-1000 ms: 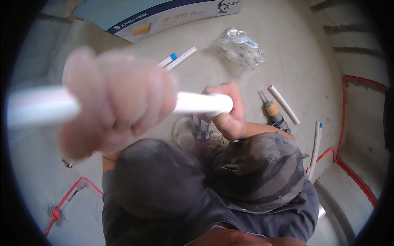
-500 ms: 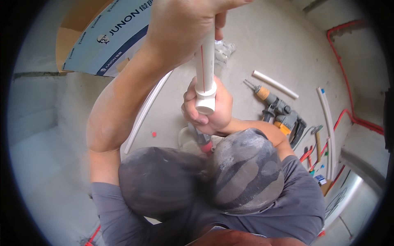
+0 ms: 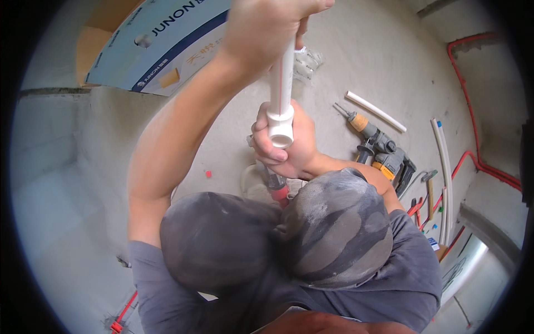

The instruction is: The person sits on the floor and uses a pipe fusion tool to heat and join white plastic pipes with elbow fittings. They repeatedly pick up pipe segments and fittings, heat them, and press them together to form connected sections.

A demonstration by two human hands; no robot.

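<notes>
A white plastic pipe [image 3: 282, 83] with a thin red stripe runs up from a white pipe fitting [image 3: 280, 127], seated in its collar. My left hand [image 3: 264, 33], slightly blurred, wraps round the upper part of the pipe near the top edge. Below it, my right hand [image 3: 297, 142] grips the fitting from behind, fingers curled round its side. The fitting's round open mouth faces up toward me. Between my knees [image 3: 336, 234], partly hidden under the right hand, is a greyish object with a red collar [image 3: 279, 193].
A rotary hammer drill [image 3: 384, 147] lies on the concrete floor at right, beside a short white pipe [image 3: 376, 111]. Farther right are long white pipes [image 3: 443, 178], a hammer [image 3: 429, 192] and red-handled pliers [image 3: 414, 209]. A blue-and-white carton [image 3: 183, 50] stands far left; a clear plastic bag [image 3: 307, 64] lies ahead.
The fitting has turned, so its open mouth now shows more fully. My left forearm has shifted slightly right, while both hands keep their hold on pipe and fitting.
</notes>
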